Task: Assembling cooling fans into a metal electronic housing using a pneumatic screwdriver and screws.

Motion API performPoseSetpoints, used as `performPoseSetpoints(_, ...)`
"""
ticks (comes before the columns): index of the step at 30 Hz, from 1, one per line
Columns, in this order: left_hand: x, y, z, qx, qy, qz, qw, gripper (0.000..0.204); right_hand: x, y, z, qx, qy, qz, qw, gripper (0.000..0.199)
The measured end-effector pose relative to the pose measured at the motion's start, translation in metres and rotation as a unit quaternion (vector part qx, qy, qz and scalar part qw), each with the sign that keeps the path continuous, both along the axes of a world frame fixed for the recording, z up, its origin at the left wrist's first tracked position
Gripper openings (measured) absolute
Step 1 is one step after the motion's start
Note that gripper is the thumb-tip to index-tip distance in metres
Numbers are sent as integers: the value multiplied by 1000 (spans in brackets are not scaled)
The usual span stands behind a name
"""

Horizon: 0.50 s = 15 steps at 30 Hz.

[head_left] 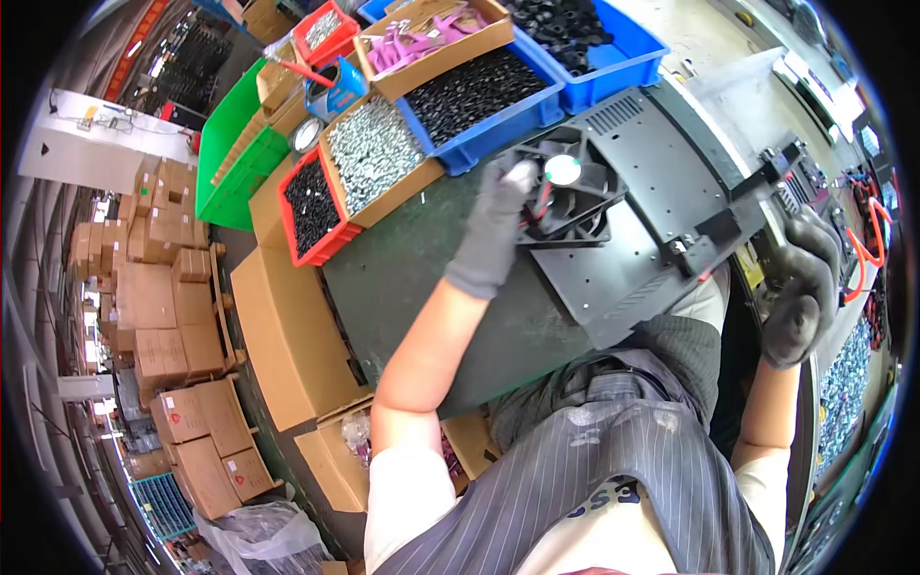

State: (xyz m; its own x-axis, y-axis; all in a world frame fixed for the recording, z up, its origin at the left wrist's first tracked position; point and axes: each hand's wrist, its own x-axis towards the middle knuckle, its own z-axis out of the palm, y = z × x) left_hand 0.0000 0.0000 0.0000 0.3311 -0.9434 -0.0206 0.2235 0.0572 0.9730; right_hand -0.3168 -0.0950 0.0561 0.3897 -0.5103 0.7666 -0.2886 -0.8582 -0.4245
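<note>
My left hand (494,225), in a grey glove, rests on the edge of a black square cooling fan (567,187) with a round white hub label. The fan lies on a black perforated metal panel (632,249) on the dark workbench. My right hand (803,287), in a dark glove, is closed around a black power screwdriver (781,177) at the panel's right edge. A red cable (867,249) runs off beside that hand.
Blue bins (613,53) of black parts, a cardboard tray of silver screws (372,153), a red bin of black screws (311,206), a green bin (230,144) and a box of pink pieces (422,43) line the bench's far side. Stacked cartons (158,287) fill the floor at left.
</note>
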Motion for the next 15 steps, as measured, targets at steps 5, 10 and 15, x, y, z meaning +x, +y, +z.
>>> performPoseSetpoints(5,-32,-29,-53,49,-114,58,991,36,-158,-12,-49,102,-213,-16,972,59)
performPoseSetpoints(10,-23,-17,0,120,-578,28,807,41,-251,-6,-79,214,-195,-280,915,43)
performPoseSetpoints(15,26,-50,45,96,-677,108,721,30,-226,-38,-116,478,-170,-244,827,28)
